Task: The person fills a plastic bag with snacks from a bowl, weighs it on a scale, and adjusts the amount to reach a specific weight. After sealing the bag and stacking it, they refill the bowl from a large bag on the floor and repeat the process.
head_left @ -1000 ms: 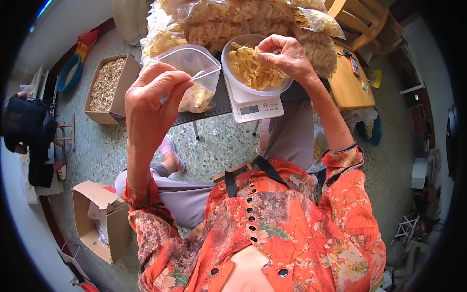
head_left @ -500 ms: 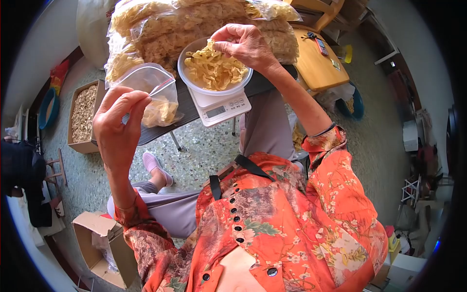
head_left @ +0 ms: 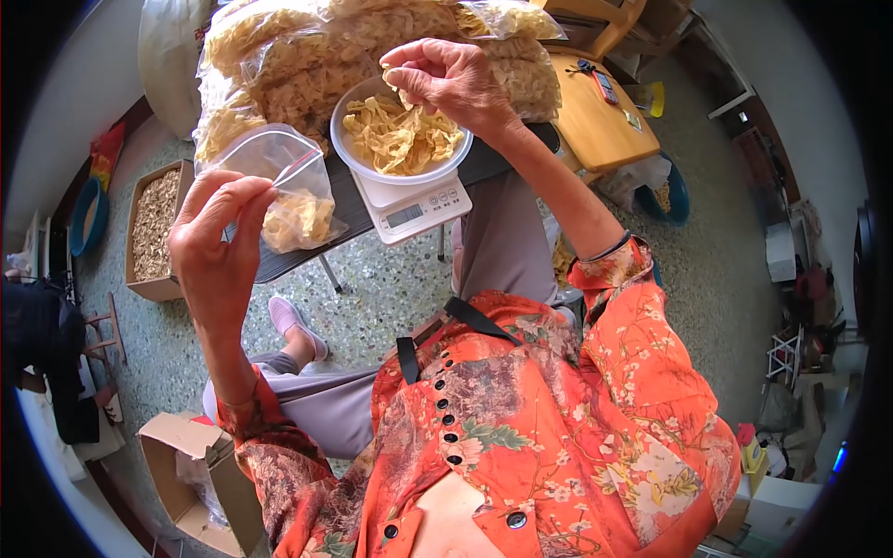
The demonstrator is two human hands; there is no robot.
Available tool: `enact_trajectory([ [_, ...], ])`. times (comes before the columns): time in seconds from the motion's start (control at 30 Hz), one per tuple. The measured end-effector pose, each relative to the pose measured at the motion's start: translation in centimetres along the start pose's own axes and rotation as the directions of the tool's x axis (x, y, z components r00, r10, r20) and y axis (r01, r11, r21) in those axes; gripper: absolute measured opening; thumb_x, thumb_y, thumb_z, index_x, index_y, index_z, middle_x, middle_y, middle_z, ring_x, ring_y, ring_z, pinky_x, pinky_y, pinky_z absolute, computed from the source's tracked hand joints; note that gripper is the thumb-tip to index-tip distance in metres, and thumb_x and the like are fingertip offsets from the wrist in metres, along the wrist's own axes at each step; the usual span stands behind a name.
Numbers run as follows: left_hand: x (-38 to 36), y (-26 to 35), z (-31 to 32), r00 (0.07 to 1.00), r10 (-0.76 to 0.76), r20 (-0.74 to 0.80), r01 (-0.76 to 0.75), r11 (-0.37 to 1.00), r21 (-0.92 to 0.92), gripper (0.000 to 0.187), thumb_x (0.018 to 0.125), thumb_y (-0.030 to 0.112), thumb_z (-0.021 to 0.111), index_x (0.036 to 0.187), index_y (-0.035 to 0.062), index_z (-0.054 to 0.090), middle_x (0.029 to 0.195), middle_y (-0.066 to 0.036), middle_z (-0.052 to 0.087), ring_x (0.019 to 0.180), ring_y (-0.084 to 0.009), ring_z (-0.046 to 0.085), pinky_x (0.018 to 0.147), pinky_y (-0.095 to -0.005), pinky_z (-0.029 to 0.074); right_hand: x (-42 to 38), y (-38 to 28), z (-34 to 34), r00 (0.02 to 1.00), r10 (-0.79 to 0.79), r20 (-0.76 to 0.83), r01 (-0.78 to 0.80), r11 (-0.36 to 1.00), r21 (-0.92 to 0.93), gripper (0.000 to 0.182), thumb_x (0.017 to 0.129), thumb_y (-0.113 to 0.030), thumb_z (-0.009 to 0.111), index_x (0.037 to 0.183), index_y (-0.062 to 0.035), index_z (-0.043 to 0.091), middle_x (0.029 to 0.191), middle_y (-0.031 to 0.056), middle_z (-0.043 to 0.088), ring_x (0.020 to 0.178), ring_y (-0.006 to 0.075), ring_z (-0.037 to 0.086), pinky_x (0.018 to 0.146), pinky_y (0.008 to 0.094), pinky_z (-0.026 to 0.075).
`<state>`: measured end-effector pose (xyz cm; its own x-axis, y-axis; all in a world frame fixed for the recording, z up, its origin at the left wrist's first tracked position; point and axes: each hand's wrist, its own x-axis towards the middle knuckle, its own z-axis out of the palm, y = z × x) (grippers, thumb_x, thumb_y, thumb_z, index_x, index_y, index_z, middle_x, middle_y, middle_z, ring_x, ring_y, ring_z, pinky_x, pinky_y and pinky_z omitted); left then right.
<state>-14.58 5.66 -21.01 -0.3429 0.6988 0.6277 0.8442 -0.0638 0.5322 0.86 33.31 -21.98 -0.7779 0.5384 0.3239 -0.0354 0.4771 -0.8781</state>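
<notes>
My left hand (head_left: 221,232) pinches the upper edge of a clear zip bag (head_left: 299,175), its red-lined mouth spread wide. Dried yellowish pieces (head_left: 298,219) lie in the bottom of that bag, which rests at the table's near edge. Over a white plastic bowl (head_left: 339,139), my right hand (head_left: 454,88) holds a dried yellowish piece (head_left: 389,80) between thumb and fingers. More curled dried strips (head_left: 402,139) fill the bowl. Under it sits a white kitchen scale (head_left: 423,212); its display digits are too small to read.
Large clear bags of dried pieces (head_left: 307,84) are piled behind the bowl on the dark table (head_left: 302,263). To the right stands a wooden chair (head_left: 600,121) with a red device (head_left: 606,88). Cardboard boxes (head_left: 153,223) and blue basins (head_left: 90,216) are on the floor.
The view has shifted slightly. My right hand has risen a little from the bowl's contents, with the dried piece still pinched. My left hand keeps its hold on the bag.
</notes>
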Motion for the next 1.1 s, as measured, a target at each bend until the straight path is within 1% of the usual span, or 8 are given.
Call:
enact_trajectory([
  [0.13, 0.0, -0.3, 0.2, 0.999, -0.031, 0.022, 0.032, 0.999, -0.034, 0.013, 0.086, -0.002, 0.078, 0.099, -0.0006, 0.076, 0.093, -0.007, 0.067, 0.086, -0.0143, 0.067, 0.075, -0.0271, 0.055, 0.3, 0.7, 0.4, 1.0, 0.0, -0.013, -0.001, 0.998, -0.063, 0.027, 0.095, -0.02, 0.077, 0.116, -0.0032, 0.073, 0.085, -0.0007, 0.072, 0.069, 0.0023, 0.064, 0.055, 0.0187, 0.052],
  [0.53, 0.1, -0.2, 0.7, 0.999, -0.028, 0.023, 0.03, 0.998, -0.062, 0.011, 0.087, -0.004, 0.075, 0.098, -0.0012, 0.075, 0.093, -0.007, 0.067, 0.084, -0.0141, 0.067, 0.074, -0.0265, 0.055, -0.4, 1.8, 0.5, 0.999, -0.002, 0.048, -0.006, 0.988, 0.157, 0.021, 0.098, -0.015, 0.072, 0.111, 0.001, 0.073, 0.089, 0.0037, 0.072, 0.072, 0.006, 0.066, 0.062, 0.0209, 0.055],
  [0.6, 0.1, -0.8, 0.6, 0.999, 0.035, 0.007, -0.034, 0.999, -0.036, 0.009, 0.087, -0.003, 0.075, 0.095, -0.0002, 0.074, 0.093, -0.007, 0.067, 0.084, -0.016, 0.067, 0.072, -0.0283, 0.054, -0.2, 2.1, 0.5, 0.996, -0.091, 0.003, 0.09, 0.988, 0.127, 0.016, 0.098, -0.011, 0.071, 0.108, 0.0006, 0.075, 0.085, 0.0044, 0.073, 0.071, 0.0079, 0.068, 0.065, 0.0229, 0.058],
  [0.67, 0.0, -1.0, 0.8, 1.0, 0.006, -0.006, -0.006, 1.0, 0.007, 0.009, 0.087, -0.001, 0.076, 0.095, 0.002, 0.074, 0.093, -0.007, 0.067, 0.083, -0.0166, 0.066, 0.07, -0.0294, 0.054, -0.1, 2.1, 0.1, 0.998, -0.065, -0.009, 0.066, 0.985, 0.16, 0.017, 0.098, -0.011, 0.071, 0.11, -0.0008, 0.076, 0.085, 0.0025, 0.073, 0.073, 0.0073, 0.068, 0.066, 0.0224, 0.059],
  [0.73, -0.2, -0.6, 0.8, 0.997, -0.053, -0.055, 0.056, 0.998, 0.041, 0.011, 0.081, 0.007, 0.08, 0.089, 0.0088, 0.075, 0.091, -0.006, 0.068, 0.079, -0.0269, 0.068, 0.07, -0.0354, 0.054, -0.2, 1.4, 0.4, 0.998, 0.018, -0.068, -0.005, 0.982, 0.187, 0.017, 0.098, -0.012, 0.072, 0.11, -0.0023, 0.076, 0.087, 0.0016, 0.074, 0.074, 0.0069, 0.069, 0.066, 0.0217, 0.059],
  [0.77, -0.3, -0.4, 0.7, 0.994, -0.092, -0.058, 0.097, 0.991, 0.092, 0.01, 0.081, 0.012, 0.081, 0.089, 0.0113, 0.075, 0.092, -0.003, 0.067, 0.08, -0.0269, 0.068, 0.069, -0.0374, 0.053, -0.2, 1.1, 0.5, 0.996, 0.02, -0.092, 0.0, 0.978, 0.21, 0.017, 0.098, -0.013, 0.072, 0.11, -0.0027, 0.076, 0.088, 0.0017, 0.074, 0.075, 0.0068, 0.069, 0.066, 0.0214, 0.059],
  [0.87, -0.3, -0.8, 0.5, 0.996, -0.042, -0.078, 0.054, 0.987, 0.154, 0.01, 0.081, 0.014, 0.081, 0.088, 0.0118, 0.075, 0.091, -0.003, 0.066, 0.082, -0.0262, 0.067, 0.07, -0.0389, 0.052, 0.1, 1.1, 0.4, 0.992, 0.015, -0.123, 0.016, 0.969, 0.248, 0.018, 0.098, -0.013, 0.072, 0.111, -0.0016, 0.075, 0.091, 0.0034, 0.075, 0.077, 0.0075, 0.07, 0.065, 0.021, 0.058],
  [1.1, -0.2, -1.1, 1.1, 0.995, -0.027, -0.1, 0.031, 0.999, 0.037, 0.009, 0.082, 0.011, 0.08, 0.088, 0.0081, 0.074, 0.087, -0.007, 0.063, 0.081, -0.0271, 0.065, 0.071, -0.0398, 0.052, 0.4, -2.2, 1.7, 0.972, -0.025, -0.232, 0.111, 0.925, 0.362, 0.023, 0.095, -0.011, 0.075, 0.115, 0.0, 0.071, 0.094, 0.0056, 0.074, 0.076, 0.0109, 0.07, 0.066, 0.0211, 0.056],
])
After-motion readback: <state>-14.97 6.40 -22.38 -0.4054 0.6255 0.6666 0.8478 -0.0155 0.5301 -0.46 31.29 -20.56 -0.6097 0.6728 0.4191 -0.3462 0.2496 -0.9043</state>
